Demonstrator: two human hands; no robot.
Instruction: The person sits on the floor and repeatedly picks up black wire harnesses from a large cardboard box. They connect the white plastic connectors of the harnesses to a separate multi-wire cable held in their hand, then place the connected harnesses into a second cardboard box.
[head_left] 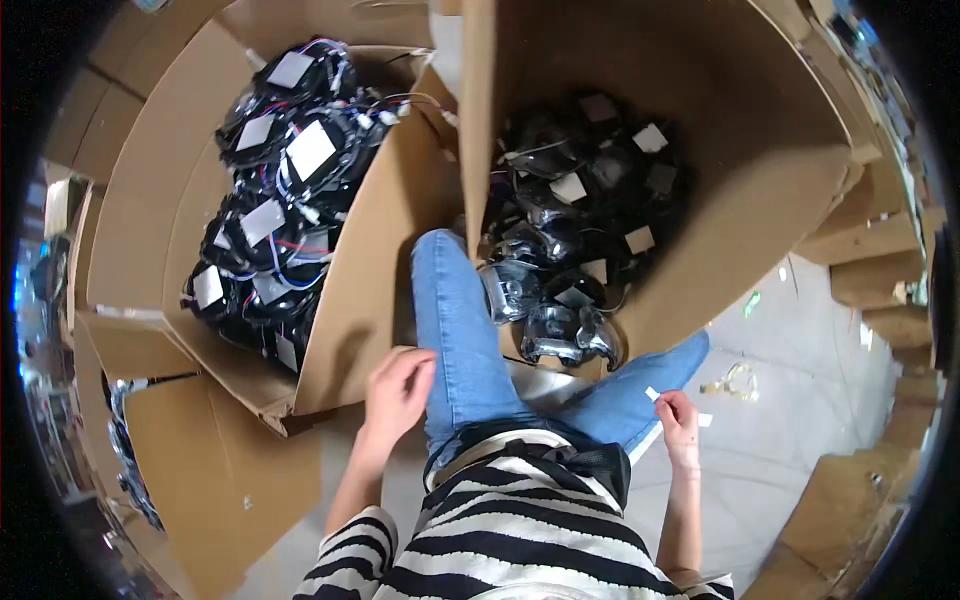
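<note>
Over my right thigh, my right hand (679, 428) is closed in a pinch on a small white piece (652, 394), perhaps paper or tape. Another white bit (705, 420) shows beside that hand, and I cannot tell whether the two are joined. Beside my left knee, my left hand (398, 395) is loosely curled with nothing visible in it. Ahead on the left, an open cardboard box (365, 255) holds a heap of black, shiny parts (262, 222) with coloured wires and white square labels. Similar black and clear parts (560, 325) lie in a deeper box to the right.
The deep cardboard box (765, 225) stands between and beyond my knees. A brown cardboard flap (220, 460) lies at lower left. On the grey floor (800, 350) at right are a clear piece of scrap (735, 382) and a green scrap (752, 303). More cardboard (840, 500) borders the right.
</note>
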